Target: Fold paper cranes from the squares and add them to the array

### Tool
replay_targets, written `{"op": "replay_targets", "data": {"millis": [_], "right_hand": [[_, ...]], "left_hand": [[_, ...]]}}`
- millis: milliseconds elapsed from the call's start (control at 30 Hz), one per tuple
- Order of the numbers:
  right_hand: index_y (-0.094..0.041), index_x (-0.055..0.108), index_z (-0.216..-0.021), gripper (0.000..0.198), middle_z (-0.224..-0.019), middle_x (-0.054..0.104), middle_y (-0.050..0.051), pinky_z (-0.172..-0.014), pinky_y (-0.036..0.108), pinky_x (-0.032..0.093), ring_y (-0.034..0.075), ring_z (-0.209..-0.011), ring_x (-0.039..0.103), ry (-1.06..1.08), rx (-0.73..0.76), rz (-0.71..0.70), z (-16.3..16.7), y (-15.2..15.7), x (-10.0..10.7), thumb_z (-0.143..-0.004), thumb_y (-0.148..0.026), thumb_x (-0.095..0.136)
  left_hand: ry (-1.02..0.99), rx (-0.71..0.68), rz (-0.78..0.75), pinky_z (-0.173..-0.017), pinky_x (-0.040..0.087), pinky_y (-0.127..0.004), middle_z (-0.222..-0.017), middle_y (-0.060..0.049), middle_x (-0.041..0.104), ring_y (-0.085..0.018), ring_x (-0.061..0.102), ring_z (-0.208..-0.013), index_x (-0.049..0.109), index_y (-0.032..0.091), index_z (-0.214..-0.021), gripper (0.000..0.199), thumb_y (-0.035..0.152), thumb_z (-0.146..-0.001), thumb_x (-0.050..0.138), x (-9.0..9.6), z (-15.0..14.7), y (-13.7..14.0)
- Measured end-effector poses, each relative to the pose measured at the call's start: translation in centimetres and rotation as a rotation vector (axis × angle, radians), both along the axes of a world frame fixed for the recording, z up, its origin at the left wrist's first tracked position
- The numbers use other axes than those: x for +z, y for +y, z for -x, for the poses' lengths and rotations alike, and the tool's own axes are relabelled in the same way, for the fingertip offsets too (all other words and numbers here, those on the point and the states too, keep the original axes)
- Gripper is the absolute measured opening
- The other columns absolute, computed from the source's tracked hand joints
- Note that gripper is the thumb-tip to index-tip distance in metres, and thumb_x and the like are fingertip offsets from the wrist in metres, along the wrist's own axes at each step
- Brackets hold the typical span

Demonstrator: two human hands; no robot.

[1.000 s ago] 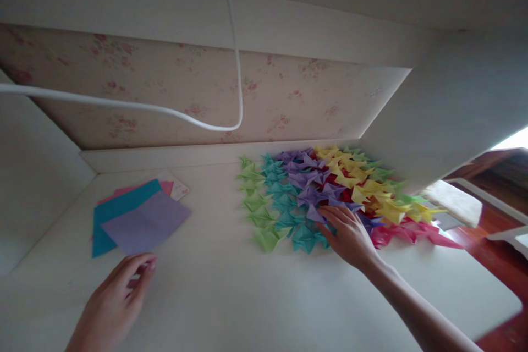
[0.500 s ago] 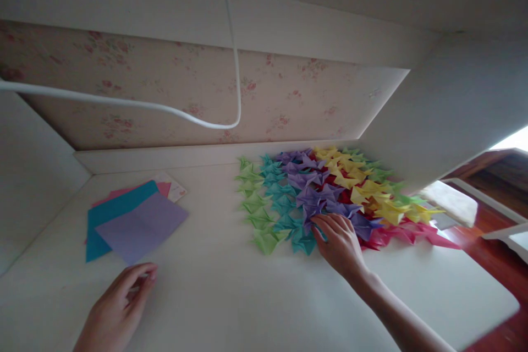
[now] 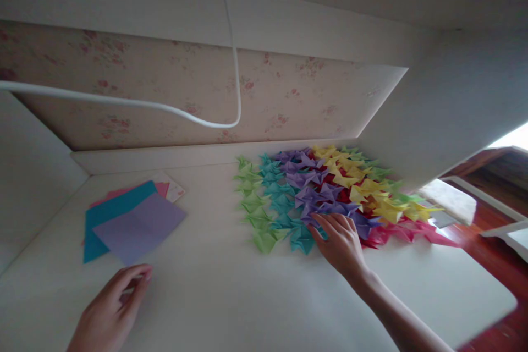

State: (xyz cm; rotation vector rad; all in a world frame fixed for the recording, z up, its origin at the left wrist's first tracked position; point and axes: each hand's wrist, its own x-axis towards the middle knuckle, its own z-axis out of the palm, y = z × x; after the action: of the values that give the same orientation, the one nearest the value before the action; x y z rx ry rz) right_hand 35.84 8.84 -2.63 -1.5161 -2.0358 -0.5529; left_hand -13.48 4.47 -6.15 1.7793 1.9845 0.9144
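Note:
My right hand [image 3: 338, 242] reaches into the rows of folded paper cranes, its thumb and fingers closed on a purple paper crane [image 3: 310, 214] at the near end of a purple row. Teal paper cranes [image 3: 303, 238] and light green paper cranes [image 3: 264, 239] lie in rows to its left. Yellow paper cranes [image 3: 367, 192] and pink paper cranes [image 3: 408, 231] lie to its right. My left hand [image 3: 117, 302] hovers at the lower left, thumb and index fingertips together, with nothing visible in them. Nearest to it is a purple paper sheet [image 3: 140, 225] on top of a teal sheet [image 3: 94, 242].
Pink paper and a white card [image 3: 175, 190] stick out from under the sheets. A white cable [image 3: 165, 105] hangs across the view, in front of flowered wallpaper [image 3: 284, 99]. A panel [image 3: 445, 99] bounds the white table [image 3: 214, 297] on the right, above a reddish floor [image 3: 490, 264].
My right hand stays on the near purple crane, which sits slightly lower and flatter among its neighbours. My left hand has shifted slightly left. The whole view has moved a little.

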Motion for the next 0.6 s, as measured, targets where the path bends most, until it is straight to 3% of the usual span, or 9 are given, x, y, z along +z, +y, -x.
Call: {"op": "replay_targets", "data": {"millis": [233, 300, 400, 500, 600], "right_hand": [[-0.022, 0.072, -0.104, 0.017, -0.092, 0.078, 0.007, -0.080, 0.039, 0.047, 0.026, -0.084, 0.066, 0.039, 0.002, -0.017, -0.3, 0.1, -0.2, -0.091, -0.030, 0.066], [-0.021, 0.070, -0.109, 0.021, -0.095, 0.077, 0.008, -0.081, 0.040, 0.048, 0.027, -0.085, 0.066, 0.053, 0.002, -0.017, -0.1, 0.1, -0.1, -0.090, -0.031, 0.066], [-0.020, 0.066, -0.117, 0.032, -0.102, 0.075, 0.012, -0.083, 0.042, 0.048, 0.029, -0.090, 0.065, 0.077, -0.011, -0.011, 0.2, -0.2, 0.4, -0.089, -0.036, 0.067], [-0.020, 0.062, -0.122, 0.039, -0.104, 0.073, 0.013, -0.084, 0.044, 0.048, 0.030, -0.091, 0.064, 0.131, -0.018, -0.011, 0.5, -0.9, 0.8, -0.089, -0.039, 0.067], [-0.020, 0.060, -0.122, 0.042, -0.104, 0.072, 0.014, -0.085, 0.046, 0.047, 0.031, -0.093, 0.064, 0.145, 0.014, -0.002, 0.8, -1.9, 0.7, -0.086, -0.040, 0.070]], "left_hand": [[0.108, -0.027, -0.003, -0.062, 0.061, -0.027, -0.097, -0.004, 0.075, -0.021, 0.074, -0.073, 0.063, 0.027, -0.097, 0.028, 0.051, -0.089, 0.051, 0.6, 0.2, 0.1], [0.233, -0.069, -0.093, -0.074, 0.061, -0.034, -0.100, -0.006, 0.073, -0.025, 0.073, -0.082, 0.062, 0.027, -0.100, 0.030, 0.052, -0.091, 0.048, 1.3, 0.0, 0.4], [0.459, -0.169, -0.194, -0.099, 0.050, -0.050, -0.115, -0.014, 0.067, -0.034, 0.065, -0.108, 0.059, 0.023, -0.113, 0.039, 0.053, -0.091, 0.047, 1.7, 0.1, 1.5], [0.608, -0.213, -0.194, -0.105, 0.044, -0.053, -0.134, -0.020, 0.058, -0.037, 0.056, -0.123, 0.056, 0.016, -0.124, 0.053, 0.055, -0.091, 0.045, 1.2, 0.9, 2.8], [0.634, -0.286, -0.110, -0.107, 0.042, -0.053, -0.129, -0.020, 0.065, -0.036, 0.062, -0.117, 0.060, 0.011, -0.122, 0.055, 0.054, -0.092, 0.043, 0.6, 1.6, 3.7]]}}
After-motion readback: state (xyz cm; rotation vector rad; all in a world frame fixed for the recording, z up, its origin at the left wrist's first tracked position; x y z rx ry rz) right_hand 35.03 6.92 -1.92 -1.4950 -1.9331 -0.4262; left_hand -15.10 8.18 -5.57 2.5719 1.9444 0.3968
